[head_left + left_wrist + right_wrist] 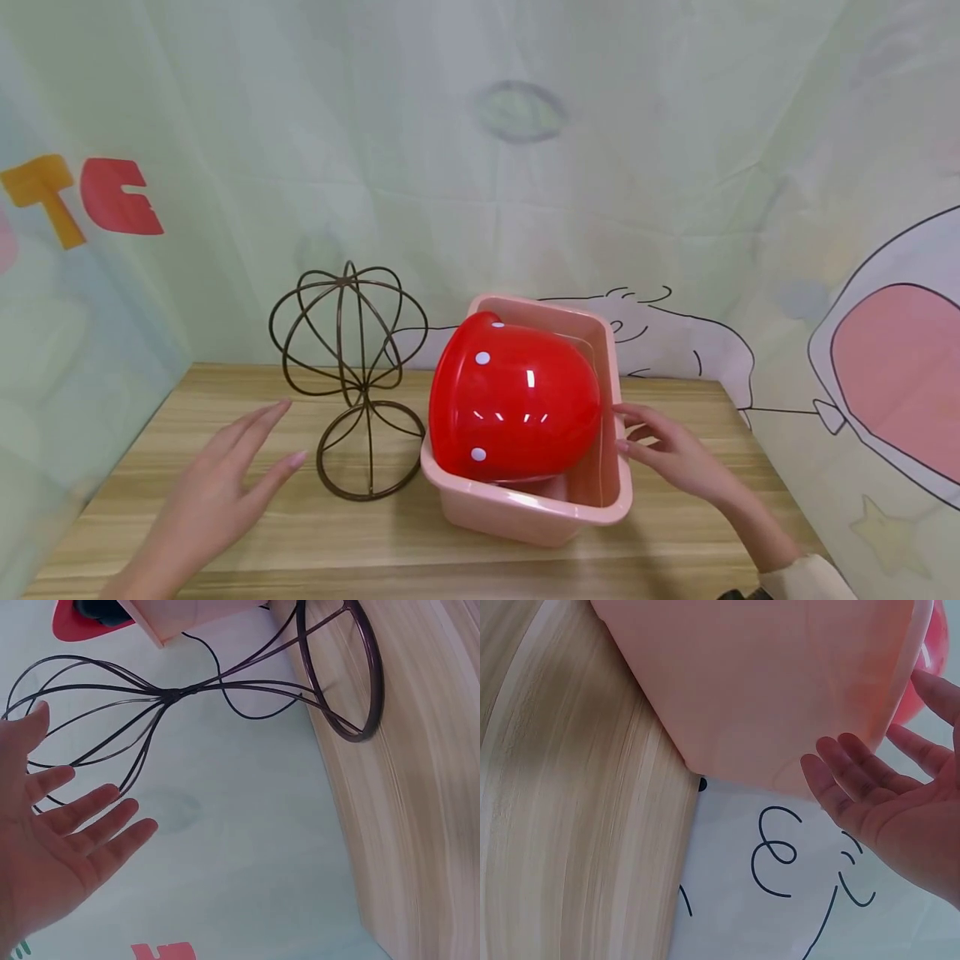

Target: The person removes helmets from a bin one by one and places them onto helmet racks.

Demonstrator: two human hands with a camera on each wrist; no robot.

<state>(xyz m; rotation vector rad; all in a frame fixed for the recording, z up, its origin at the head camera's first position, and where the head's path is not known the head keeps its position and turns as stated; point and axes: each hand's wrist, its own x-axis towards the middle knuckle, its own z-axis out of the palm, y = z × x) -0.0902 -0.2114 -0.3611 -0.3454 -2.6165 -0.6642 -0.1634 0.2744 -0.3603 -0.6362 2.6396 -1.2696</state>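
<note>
A shiny red helmet (517,400) with white dots lies on its side in a pink plastic bin (517,521). The left wrist view shows some of its dark inside (105,610). My right hand (671,454) is at the bin's right rim, fingers loosely extended; whether the fingertips touch the rim I cannot tell. Left of the bin stands a dark wire display stand (365,392), with a round cage on top and a ring base. My left hand (217,487) hovers left of the stand, fingers straight, holding nothing.
Everything stands on a wood-grain table (262,558). A pale printed curtain (450,208) hangs behind and along both sides, close to the table's edges. The stand's ring base is right beside the bin's left wall.
</note>
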